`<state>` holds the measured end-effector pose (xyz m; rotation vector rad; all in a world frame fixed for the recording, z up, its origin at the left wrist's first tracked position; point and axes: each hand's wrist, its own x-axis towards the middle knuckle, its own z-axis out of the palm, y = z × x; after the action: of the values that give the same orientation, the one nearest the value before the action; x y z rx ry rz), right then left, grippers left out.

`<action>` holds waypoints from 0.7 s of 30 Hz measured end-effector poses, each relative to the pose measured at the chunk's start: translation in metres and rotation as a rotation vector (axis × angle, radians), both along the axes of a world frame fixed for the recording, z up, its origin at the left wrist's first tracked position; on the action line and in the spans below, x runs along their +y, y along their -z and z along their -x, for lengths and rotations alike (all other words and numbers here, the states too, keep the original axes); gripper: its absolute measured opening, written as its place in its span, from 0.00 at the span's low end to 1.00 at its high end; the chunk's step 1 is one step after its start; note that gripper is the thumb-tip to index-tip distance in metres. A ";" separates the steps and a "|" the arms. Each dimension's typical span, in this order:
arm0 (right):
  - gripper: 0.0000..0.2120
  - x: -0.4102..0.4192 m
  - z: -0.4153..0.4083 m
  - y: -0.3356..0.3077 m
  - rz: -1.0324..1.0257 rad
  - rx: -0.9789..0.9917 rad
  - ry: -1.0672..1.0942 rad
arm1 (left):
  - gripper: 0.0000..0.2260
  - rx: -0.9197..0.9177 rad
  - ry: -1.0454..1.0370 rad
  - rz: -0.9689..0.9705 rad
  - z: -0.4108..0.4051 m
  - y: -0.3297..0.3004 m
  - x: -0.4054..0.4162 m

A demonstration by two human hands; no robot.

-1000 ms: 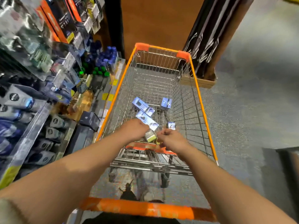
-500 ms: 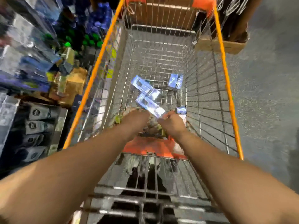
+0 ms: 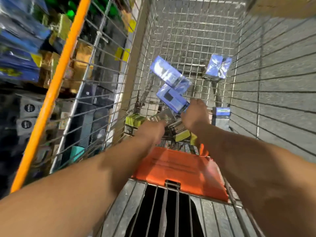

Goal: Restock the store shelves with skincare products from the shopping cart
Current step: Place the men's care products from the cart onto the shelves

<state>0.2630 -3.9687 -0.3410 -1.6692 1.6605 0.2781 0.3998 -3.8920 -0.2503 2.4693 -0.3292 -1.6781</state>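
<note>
Down in the cart [image 3: 196, 40], dark boxes [image 3: 171, 124] with green ends lie at the near end of its floor, blue boxes [image 3: 172, 98] just beyond. Both hands reach among the dark ones: left hand [image 3: 152, 130] and right hand [image 3: 195, 115] touch them, but finger positions are too blurred to tell. Shelves [image 3: 29, 82] stand left of the cart.
</note>
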 end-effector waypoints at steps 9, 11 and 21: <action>0.22 -0.006 -0.002 0.023 0.023 -0.004 -0.015 | 0.16 -0.007 0.002 -0.032 -0.003 0.011 0.011; 0.23 -0.011 -0.002 0.022 0.019 -0.013 0.009 | 0.14 -0.022 0.022 -0.033 -0.002 0.010 0.012; 0.22 -0.011 0.010 -0.014 0.073 0.129 -0.145 | 0.13 0.025 -0.028 0.014 -0.001 -0.014 0.011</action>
<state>0.2528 -3.9798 -0.3266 -1.8650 1.6624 0.4074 0.4013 -3.8810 -0.2366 2.4291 -0.3016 -1.6889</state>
